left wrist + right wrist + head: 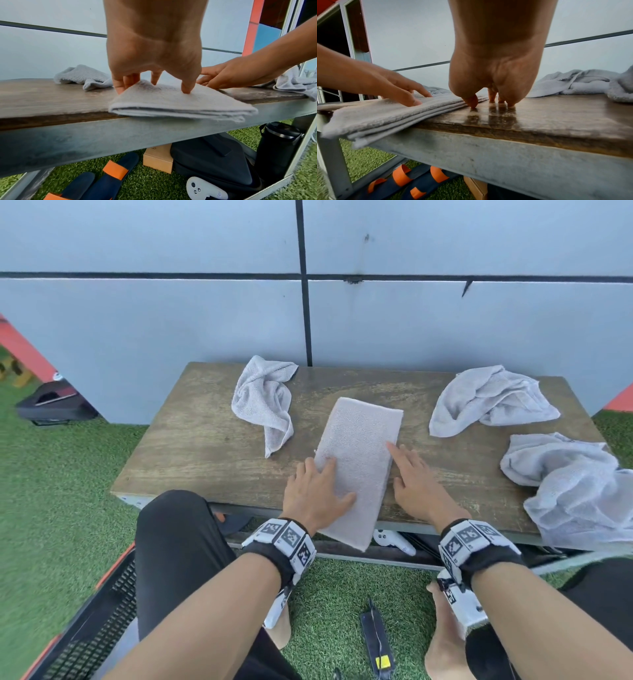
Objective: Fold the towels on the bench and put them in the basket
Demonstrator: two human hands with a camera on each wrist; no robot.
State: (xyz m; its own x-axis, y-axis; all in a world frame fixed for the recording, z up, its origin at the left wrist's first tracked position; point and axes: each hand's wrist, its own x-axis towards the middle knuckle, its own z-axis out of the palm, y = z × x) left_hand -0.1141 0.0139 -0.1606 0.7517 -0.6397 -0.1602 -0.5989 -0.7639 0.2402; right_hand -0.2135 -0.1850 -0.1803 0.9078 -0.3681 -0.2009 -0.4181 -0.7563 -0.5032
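A grey towel (359, 463) folded into a long strip lies on the wooden bench (205, 446), its near end hanging over the front edge. My left hand (317, 491) rests flat on its near left part with straight fingers (187, 86). My right hand (416, 477) lies open on the wood beside the towel's right edge, its fingertips (472, 102) touching the bench at the layered edge of the towel (385, 117). Three crumpled grey towels lie on the bench: one at the back left (263, 402), one at the back right (489, 402), one at the right end (575, 487). A black basket (96, 621) stands on the grass at lower left.
A grey panelled wall (205, 302) rises behind the bench. Under the bench are slippers (109, 177), a cardboard box (158, 158), a dark bag (214, 159), a black bottle (278, 146) and a white controller (204, 189). My knee (178, 535) is close to the bench's left front.
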